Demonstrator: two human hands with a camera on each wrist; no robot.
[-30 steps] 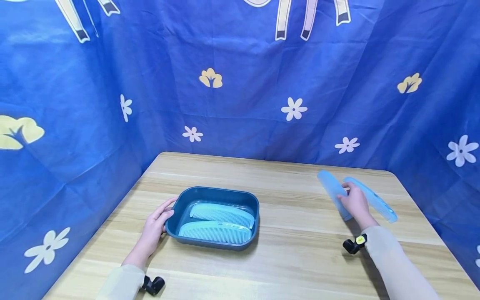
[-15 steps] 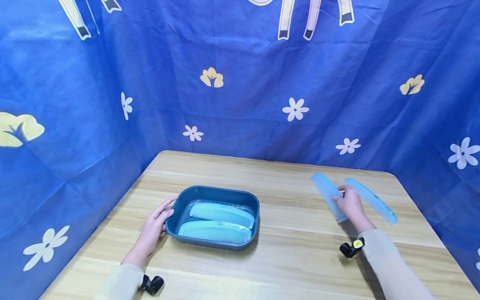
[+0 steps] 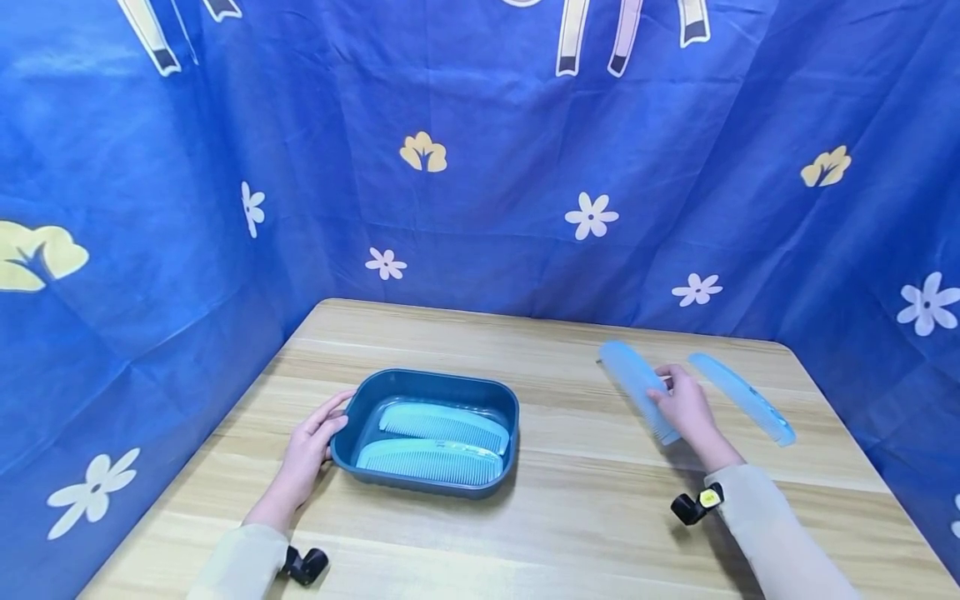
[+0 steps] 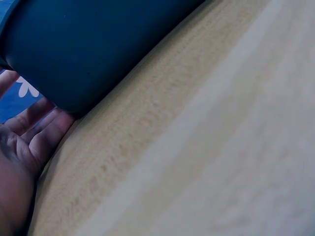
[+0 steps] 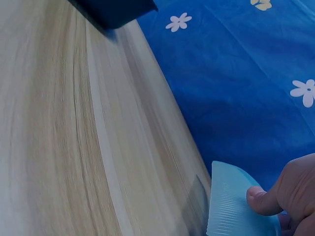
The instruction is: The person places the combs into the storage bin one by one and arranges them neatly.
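My right hand [image 3: 684, 408] pinches a light blue comb [image 3: 633, 385] and holds it tilted above the table. The right wrist view shows the thumb [image 5: 258, 198] on that comb's face. Just right of this hand, another blue comb [image 3: 742, 398] lies on the table. At the left, my left hand [image 3: 306, 450] rests against the side of a dark teal bin [image 3: 431, 486], its fingers nearly straight along the outer wall. Inside the bin lie two blue combs, a rear comb [image 3: 442, 423] and a front comb [image 3: 429, 462], side by side. In the left wrist view, fingertips [image 4: 61, 120] touch the bin's lower corner.
The wooden table [image 3: 570, 525] spans the space between the bin and the right hand. A blue patterned curtain [image 3: 495, 208] hangs round the table's back and sides. Black wrist cameras [image 3: 306, 567] sit on both forearms.
My right hand has moved left with the pinched comb, away from the comb lying on the table. The left hand and the bin stay in place.
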